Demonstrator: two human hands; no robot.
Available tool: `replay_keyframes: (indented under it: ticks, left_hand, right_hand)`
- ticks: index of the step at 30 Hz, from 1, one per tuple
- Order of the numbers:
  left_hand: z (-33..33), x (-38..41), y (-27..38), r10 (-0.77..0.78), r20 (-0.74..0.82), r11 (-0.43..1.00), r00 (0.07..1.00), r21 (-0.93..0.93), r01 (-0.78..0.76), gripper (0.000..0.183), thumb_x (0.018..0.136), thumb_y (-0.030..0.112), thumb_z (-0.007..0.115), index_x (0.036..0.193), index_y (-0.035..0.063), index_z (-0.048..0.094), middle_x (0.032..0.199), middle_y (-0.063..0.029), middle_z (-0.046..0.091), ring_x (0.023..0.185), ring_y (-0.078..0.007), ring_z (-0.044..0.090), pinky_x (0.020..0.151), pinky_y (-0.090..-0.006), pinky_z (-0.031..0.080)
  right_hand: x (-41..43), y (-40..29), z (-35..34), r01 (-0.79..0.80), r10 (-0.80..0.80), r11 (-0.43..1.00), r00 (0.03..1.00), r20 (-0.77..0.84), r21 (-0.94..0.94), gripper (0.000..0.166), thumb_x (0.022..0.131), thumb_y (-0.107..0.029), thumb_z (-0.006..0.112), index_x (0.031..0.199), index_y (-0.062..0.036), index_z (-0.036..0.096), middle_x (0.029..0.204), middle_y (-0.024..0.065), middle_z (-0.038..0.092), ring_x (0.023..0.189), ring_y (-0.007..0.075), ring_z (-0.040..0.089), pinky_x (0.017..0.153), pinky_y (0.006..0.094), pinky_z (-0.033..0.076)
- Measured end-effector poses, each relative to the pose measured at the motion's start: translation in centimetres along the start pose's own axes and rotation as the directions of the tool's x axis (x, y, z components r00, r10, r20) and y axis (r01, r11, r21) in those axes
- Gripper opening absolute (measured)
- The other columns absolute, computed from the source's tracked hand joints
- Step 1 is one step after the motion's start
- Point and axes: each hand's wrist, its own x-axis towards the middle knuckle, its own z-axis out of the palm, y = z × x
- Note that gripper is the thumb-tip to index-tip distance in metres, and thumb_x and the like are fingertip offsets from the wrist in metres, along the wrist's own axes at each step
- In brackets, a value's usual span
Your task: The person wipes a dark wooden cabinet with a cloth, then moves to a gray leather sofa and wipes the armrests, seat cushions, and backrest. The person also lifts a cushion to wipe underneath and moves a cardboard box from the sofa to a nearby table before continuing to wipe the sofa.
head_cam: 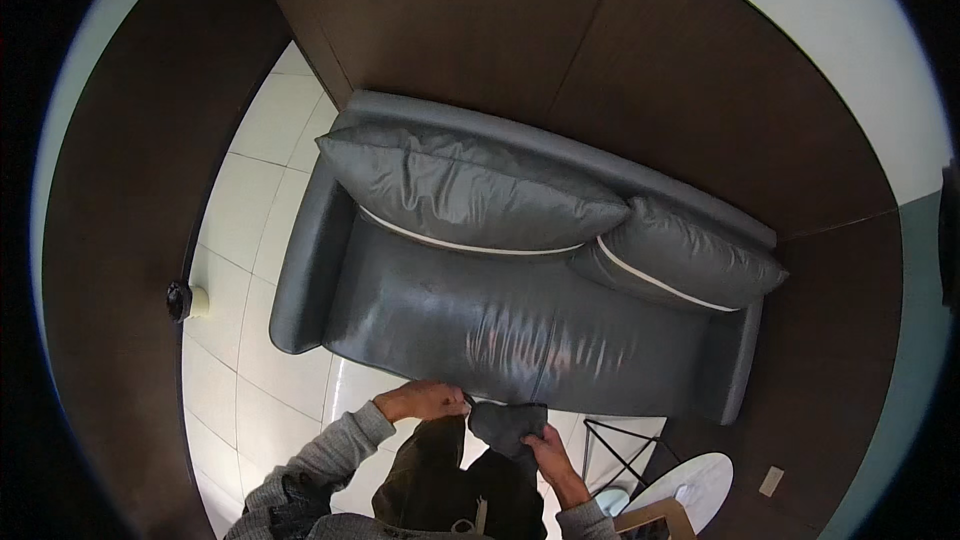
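Note:
Near the bottom centre, a small dark grey fabric piece (506, 426) hangs between my two hands, in front of my dark trousers. My left hand (426, 400) pinches its upper left corner, where a thin dark strip shows. My right hand (551, 456) grips its lower right edge, thumb on top. Just beyond lies the seat of a dark grey leather-look sofa (450, 315), its surface creased and shiny near the middle. Two grey cushions with pale piping, a large one (472, 191) and a smaller one (690, 255), lean on the backrest.
A round white marble-look side table (701, 484) with black wire legs stands at lower right, near a brown frame-like object (664, 517). A small pale bin with a black liner (198, 302) stands by the left wall. Brown panels (465, 22) rise behind the sofa.

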Motion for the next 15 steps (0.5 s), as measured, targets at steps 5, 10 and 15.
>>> replay_keyframes:
  ticks: [5, 10, 15]
  left_hand:
    - [-17.1, 14.9, 1.8, -0.001, -0.594, 0.932, 0.805, 0.292, 0.216, 0.029, 0.104, 0.019, 0.053, 0.124, 0.0044, 0.069, 0.123, -0.0230, 0.070, 0.114, -0.0422, 0.066, 0.099, -0.0525, 0.051]
    - [-33.5, 28.2, -0.5, 0.646, -0.594, 0.466, 0.480, 0.805, 0.368, 0.051, 0.092, 0.009, 0.060, 0.142, 0.0029, 0.054, 0.144, -0.0181, 0.056, 0.137, -0.0385, 0.050, 0.114, -0.0545, 0.040]
    - [-31.6, 32.5, -2.1, 0.315, -0.627, 0.416, 0.712, 0.766, 0.491, 0.039, 0.090, 0.020, 0.066, 0.125, 0.0035, 0.061, 0.122, -0.0153, 0.062, 0.117, -0.0342, 0.058, 0.101, -0.0505, 0.046]
  right_hand:
    - [1.7, 4.8, -5.0, -0.123, 0.130, 0.990, 0.987, -0.090, 0.073, 0.039, 0.087, 0.005, 0.061, 0.126, 0.0021, 0.062, 0.116, 0.0097, 0.071, 0.103, 0.0215, 0.068, 0.096, 0.0357, 0.054]
    - [2.0, 12.0, -7.9, 0.028, -0.015, 0.999, 0.962, -0.273, 0.045, 0.010, 0.092, -0.010, 0.061, 0.100, -0.0052, 0.064, 0.061, 0.0039, 0.057, 0.040, 0.0161, 0.050, 0.035, 0.0309, 0.038]
    - [0.1, 12.4, -9.5, -0.132, 0.221, 0.913, 0.955, -0.198, 0.385, 0.014, 0.089, -0.008, 0.064, 0.102, -0.0049, 0.064, 0.068, 0.0035, 0.061, 0.046, 0.0153, 0.052, 0.040, 0.0300, 0.041]
